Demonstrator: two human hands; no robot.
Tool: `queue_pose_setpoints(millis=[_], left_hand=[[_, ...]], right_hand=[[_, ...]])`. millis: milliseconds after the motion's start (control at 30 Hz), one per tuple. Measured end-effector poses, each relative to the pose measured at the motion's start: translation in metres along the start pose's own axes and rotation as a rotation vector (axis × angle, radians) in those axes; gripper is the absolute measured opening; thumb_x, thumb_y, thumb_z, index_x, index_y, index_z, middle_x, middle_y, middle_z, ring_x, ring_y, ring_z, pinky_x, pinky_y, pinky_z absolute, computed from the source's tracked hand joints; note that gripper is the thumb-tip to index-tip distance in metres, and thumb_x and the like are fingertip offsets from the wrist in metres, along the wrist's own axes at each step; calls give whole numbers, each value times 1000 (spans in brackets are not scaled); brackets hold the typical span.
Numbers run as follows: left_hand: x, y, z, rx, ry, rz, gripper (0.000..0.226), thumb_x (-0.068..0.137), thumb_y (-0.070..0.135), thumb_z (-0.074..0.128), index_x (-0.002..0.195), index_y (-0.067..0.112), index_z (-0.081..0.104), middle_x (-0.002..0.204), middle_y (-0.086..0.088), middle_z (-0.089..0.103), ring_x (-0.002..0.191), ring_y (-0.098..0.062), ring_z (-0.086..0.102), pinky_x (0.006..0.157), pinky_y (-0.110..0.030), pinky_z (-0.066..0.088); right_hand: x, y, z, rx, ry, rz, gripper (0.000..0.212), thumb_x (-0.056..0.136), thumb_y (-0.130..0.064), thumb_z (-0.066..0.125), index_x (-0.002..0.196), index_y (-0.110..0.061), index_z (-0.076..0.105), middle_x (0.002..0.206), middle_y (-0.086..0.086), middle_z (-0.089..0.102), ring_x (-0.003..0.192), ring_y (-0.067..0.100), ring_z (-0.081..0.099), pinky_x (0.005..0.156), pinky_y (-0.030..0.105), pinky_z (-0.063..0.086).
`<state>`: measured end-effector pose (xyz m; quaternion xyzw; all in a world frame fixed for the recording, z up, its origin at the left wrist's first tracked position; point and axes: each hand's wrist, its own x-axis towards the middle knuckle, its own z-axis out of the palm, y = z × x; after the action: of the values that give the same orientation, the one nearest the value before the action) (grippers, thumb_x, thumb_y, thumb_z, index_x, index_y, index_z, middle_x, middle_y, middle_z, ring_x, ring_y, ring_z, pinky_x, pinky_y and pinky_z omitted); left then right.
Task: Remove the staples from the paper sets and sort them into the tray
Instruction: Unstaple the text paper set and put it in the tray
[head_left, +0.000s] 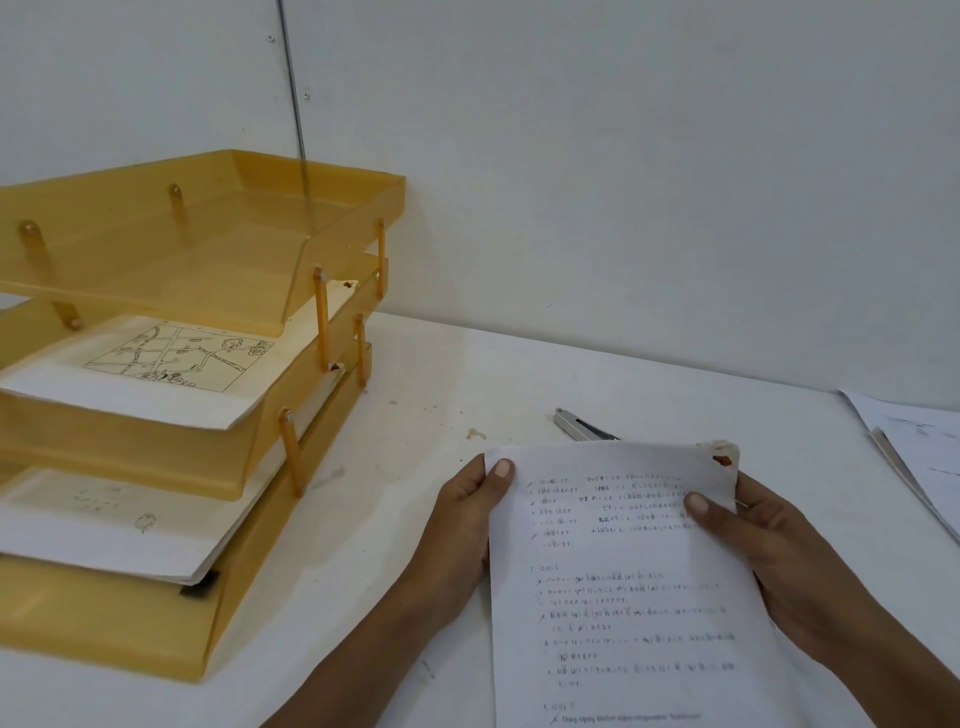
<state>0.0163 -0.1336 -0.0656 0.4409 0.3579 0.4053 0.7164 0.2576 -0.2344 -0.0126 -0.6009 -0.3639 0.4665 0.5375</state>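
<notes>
White paper set (623, 571), printed with text and rust-stained at its curling top right corner, is being gripped by left hand (462, 519) and right hand (779, 540); staple possibly gone.

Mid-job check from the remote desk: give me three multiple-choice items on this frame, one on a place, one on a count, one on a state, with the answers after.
1. Where does the metal staple remover lie?
A. On the table beyond the held sheet
B. In the top tier
C. On the stack at the right edge

2. How many tiers has the amber tray?
A. Two
B. Three
C. Four

3. How is the held paper set gripped?
A. Left hand only
B. Lying flat, untouched
C. Both hands, thumbs on its face

Answers:
1. A, the tool peeks out just past the sheet's top edge, on the white table.
2. B, three stacked tiers show; the top one looks empty, the lower two hold paper.
3. C, the left hand and the right hand each pinch a side near the top.
</notes>
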Motion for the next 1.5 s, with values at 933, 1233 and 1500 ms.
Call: queue_pose_setpoints(millis=[933, 1233, 1500], left_hand=[[3, -6, -3, -3, -32, -61, 25, 104, 23, 55, 120, 11, 71, 116, -8, 77, 109, -30, 73, 104, -54, 53], [8, -8, -2, 55, -7, -58, 25, 105, 25, 55, 119, 13, 72, 114, -5, 78, 105, -27, 75, 102, -53, 55], [8, -9, -2, 100, 6, -48, 25, 104, 30, 56, 119, 17, 71, 113, -2, 79, 103, -28, 76, 98, -57, 56]], right_hand=[[14, -4, -9, -49, -43, 185, 32, 93, -23, 61, 124, -15, 70, 121, 11, 74, 108, 30, 72, 94, 48, 58], [102, -68, 41, -939, 35, -204, 22, 98, -37, 60, 113, -22, 67, 113, -3, 69, 99, 19, 66, 79, 33, 50], [160, -46, 68, -1561, -199, 165, 36, 76, -45, 75, 77, -14, 56, 76, 2, 59, 66, 21, 54, 65, 31, 44]])
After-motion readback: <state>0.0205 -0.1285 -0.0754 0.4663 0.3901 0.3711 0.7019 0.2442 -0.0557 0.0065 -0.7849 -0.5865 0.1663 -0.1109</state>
